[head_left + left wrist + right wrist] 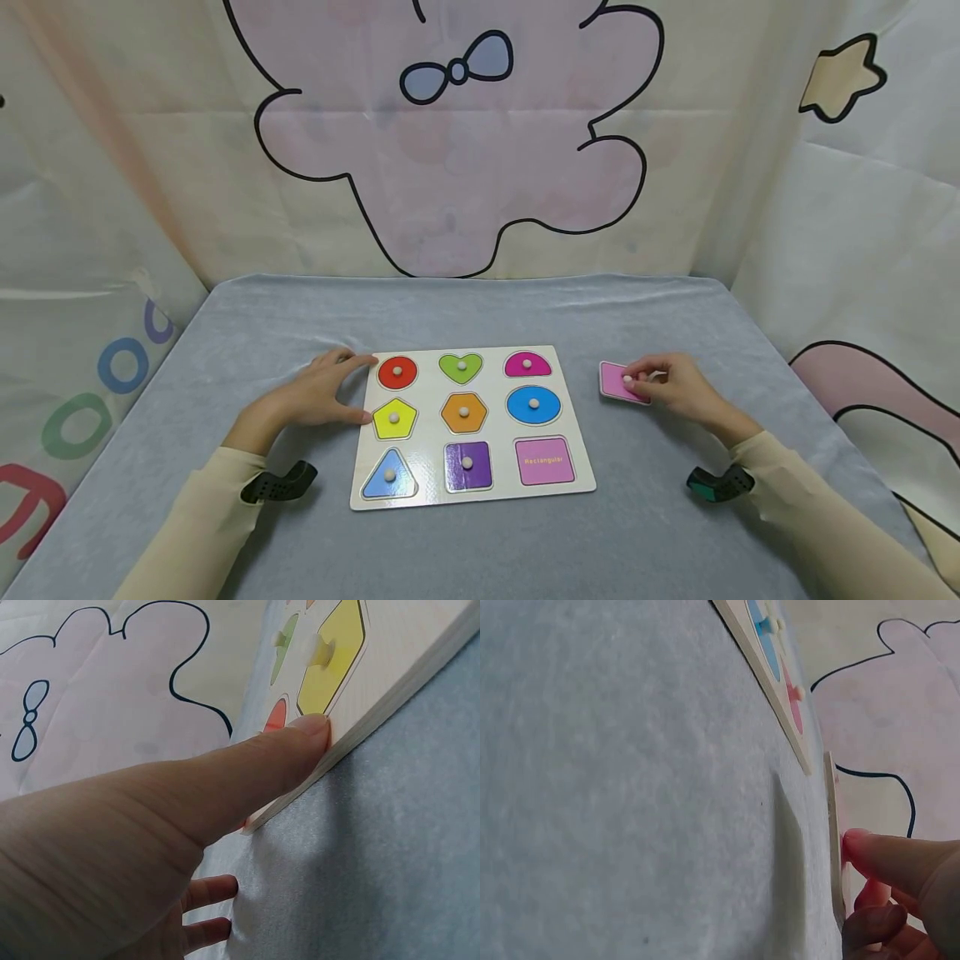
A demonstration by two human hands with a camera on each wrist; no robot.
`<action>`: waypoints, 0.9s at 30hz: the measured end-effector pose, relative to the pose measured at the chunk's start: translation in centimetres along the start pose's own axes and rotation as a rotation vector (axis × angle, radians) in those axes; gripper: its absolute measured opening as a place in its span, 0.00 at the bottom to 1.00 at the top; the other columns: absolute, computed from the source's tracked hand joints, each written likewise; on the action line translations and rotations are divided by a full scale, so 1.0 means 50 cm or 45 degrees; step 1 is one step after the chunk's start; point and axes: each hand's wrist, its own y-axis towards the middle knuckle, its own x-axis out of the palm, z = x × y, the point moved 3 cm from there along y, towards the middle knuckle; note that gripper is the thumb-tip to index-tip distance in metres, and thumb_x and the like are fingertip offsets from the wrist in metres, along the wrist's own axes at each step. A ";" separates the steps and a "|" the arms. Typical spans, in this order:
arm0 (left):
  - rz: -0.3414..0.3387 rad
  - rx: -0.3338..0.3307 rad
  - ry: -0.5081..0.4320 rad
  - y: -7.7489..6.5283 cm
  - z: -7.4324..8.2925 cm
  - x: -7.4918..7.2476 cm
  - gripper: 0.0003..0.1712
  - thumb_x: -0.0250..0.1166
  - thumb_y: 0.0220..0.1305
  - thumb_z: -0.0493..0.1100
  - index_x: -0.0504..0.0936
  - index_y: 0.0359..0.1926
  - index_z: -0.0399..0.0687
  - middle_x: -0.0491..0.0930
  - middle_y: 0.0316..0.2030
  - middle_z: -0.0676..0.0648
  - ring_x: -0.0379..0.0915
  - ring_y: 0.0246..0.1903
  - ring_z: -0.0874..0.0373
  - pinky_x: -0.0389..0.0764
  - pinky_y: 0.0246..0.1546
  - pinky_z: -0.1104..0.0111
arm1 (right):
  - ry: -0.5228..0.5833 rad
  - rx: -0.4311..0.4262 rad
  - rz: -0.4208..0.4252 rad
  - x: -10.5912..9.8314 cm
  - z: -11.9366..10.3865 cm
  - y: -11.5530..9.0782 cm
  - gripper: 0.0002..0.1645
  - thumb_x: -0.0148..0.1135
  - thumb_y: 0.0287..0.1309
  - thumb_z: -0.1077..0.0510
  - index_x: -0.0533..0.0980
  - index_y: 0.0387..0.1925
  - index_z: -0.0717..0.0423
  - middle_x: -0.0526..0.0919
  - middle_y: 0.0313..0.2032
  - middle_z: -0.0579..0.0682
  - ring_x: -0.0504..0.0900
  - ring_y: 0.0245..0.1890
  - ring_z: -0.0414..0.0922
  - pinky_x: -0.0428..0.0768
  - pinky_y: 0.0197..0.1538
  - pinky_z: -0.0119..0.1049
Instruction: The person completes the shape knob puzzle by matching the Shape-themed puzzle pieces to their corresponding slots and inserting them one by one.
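Note:
A white wooden puzzle board (474, 429) lies on the cloth, with knobbed shapes set in it. At its lower right, a pink rectangular recess (544, 472) shows the printed word "Rectangular". Right of the board, my right hand (678, 387) pinches the small knob of a pink rectangle piece (611, 380). In the right wrist view this piece (836, 840) appears edge-on, raised off the cloth above its shadow. My left hand (315, 392) touches the board's left edge, thumb beside the yellow pentagon (394, 419) and index finger near the red circle (397, 372). Its thumb (292, 750) looks straight in the left wrist view.
Other pieces in the board include a green heart (461, 367), a blue oval (534, 405) and a purple square (468, 477). Grey-blue cloth (465, 312) covers the table. A printed curtain (450, 167) hangs behind it. Each wrist wears a black strap.

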 end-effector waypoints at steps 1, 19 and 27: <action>0.000 -0.001 0.000 0.000 0.000 0.000 0.53 0.76 0.51 0.62 0.65 0.75 0.55 0.62 0.70 0.32 0.56 0.69 0.33 0.64 0.65 0.31 | 0.006 -0.004 -0.003 0.001 -0.002 0.000 0.10 0.69 0.60 0.65 0.84 0.42 0.68 0.78 0.26 0.47 0.73 0.21 0.33 0.73 0.24 0.27; -0.006 -0.005 -0.017 -0.006 0.003 -0.002 0.53 0.76 0.52 0.61 0.64 0.75 0.55 0.60 0.70 0.32 0.54 0.69 0.32 0.63 0.65 0.30 | 0.070 -0.022 -0.067 0.030 -0.030 -0.004 0.09 0.70 0.60 0.63 0.85 0.41 0.65 0.76 0.25 0.46 0.74 0.19 0.36 0.72 0.24 0.27; -0.010 -0.009 -0.023 -0.006 0.006 -0.005 0.52 0.76 0.52 0.61 0.64 0.75 0.54 0.60 0.71 0.31 0.54 0.69 0.31 0.62 0.65 0.30 | 0.085 -0.034 -0.112 0.047 -0.041 -0.006 0.09 0.70 0.60 0.62 0.85 0.41 0.64 0.76 0.25 0.47 0.74 0.20 0.36 0.74 0.25 0.27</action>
